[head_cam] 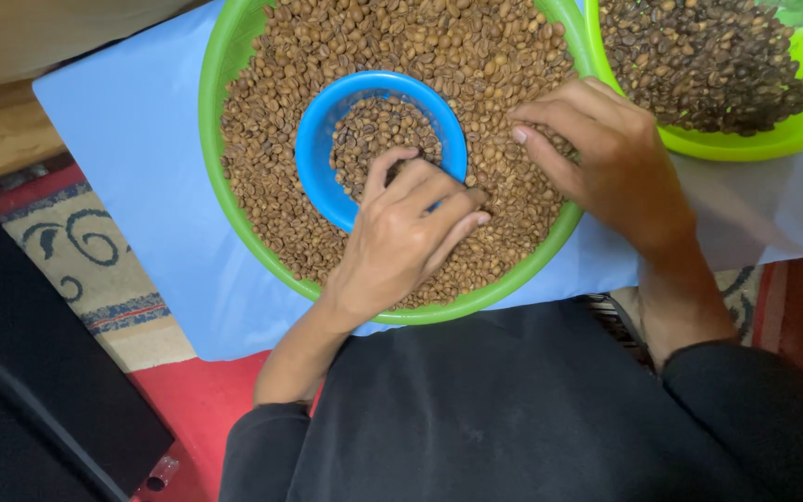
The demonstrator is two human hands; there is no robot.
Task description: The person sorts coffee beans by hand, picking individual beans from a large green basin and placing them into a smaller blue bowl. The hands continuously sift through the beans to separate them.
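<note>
Person's left hand (400,240) is pinched loosely over the small blue plastic bowl (320,158) w/ maybe a bean or two, can't tell, right hand (597,153) half-open raking light brown beans (271,112) in the big green plastic basin (211,84) at 3 o'clock, prob best going slow, few at a time.

I see no packages, labels, signs or screens anywhere in this view, from the upper left of the frame to the lower right. Nothing in front of me carries a wrapper, a printed tag or a display.
</note>
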